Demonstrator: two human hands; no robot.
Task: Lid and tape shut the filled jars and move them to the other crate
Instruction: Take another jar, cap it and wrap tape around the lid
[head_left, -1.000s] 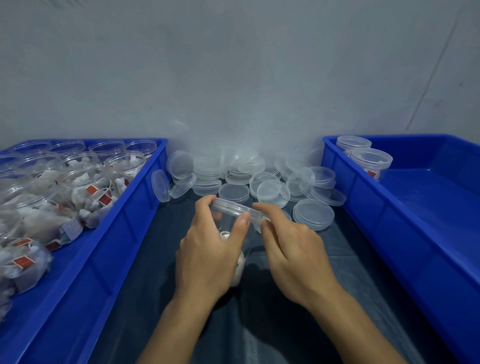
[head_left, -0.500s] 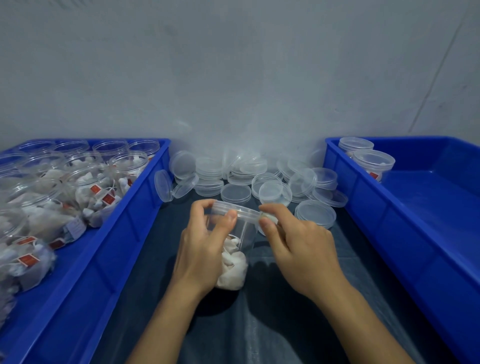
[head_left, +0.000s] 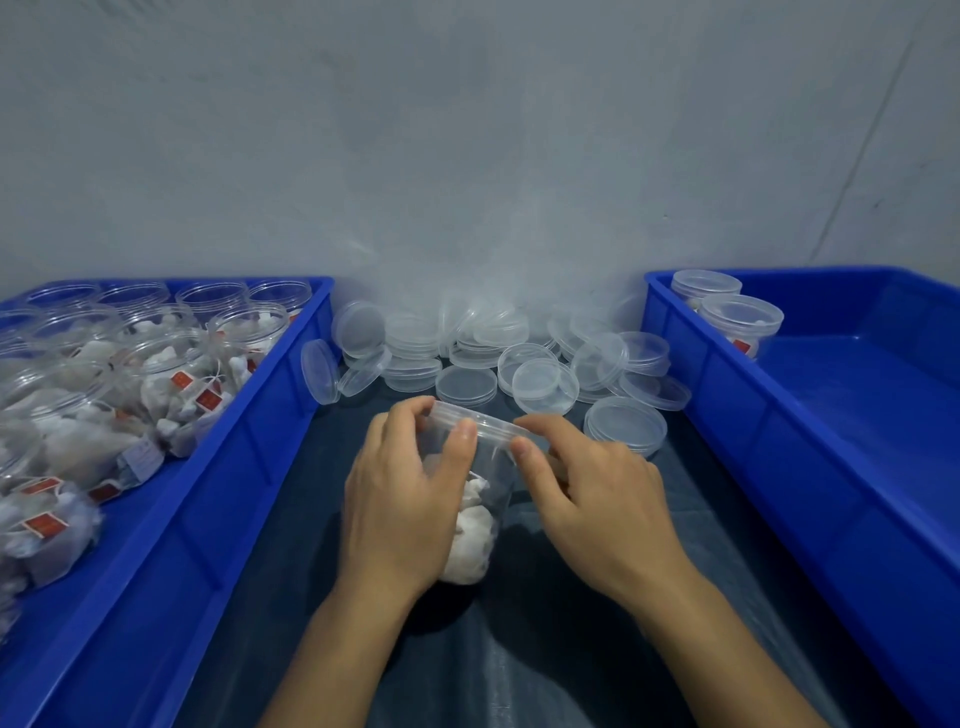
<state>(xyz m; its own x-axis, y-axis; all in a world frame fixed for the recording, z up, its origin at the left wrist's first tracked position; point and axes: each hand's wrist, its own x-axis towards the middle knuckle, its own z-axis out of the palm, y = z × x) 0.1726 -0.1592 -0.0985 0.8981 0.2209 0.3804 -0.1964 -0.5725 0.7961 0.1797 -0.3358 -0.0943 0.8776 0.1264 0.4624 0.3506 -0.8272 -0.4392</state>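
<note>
A clear plastic jar (head_left: 475, 525) with white pieces inside stands on the dark cloth between the two crates. A clear lid (head_left: 491, 427) sits on its mouth. My left hand (head_left: 402, 499) wraps round the jar's left side, thumb up on the lid's rim. My right hand (head_left: 597, 493) pinches the lid's right edge with thumb and fingers. The left blue crate (head_left: 260, 452) holds several open filled jars (head_left: 171, 374). The right blue crate (head_left: 810, 467) holds two lidded jars (head_left: 737, 319) in its far left corner.
A heap of loose clear lids (head_left: 519, 358) lies on the cloth against the grey wall, just beyond the hands. One lid (head_left: 318, 371) leans on the left crate's side. No tape is in view.
The jar has come upright on the cloth and the lid has settled lower on its mouth. Both hands stayed on the jar and lid, with small shifts of the fingers.
</note>
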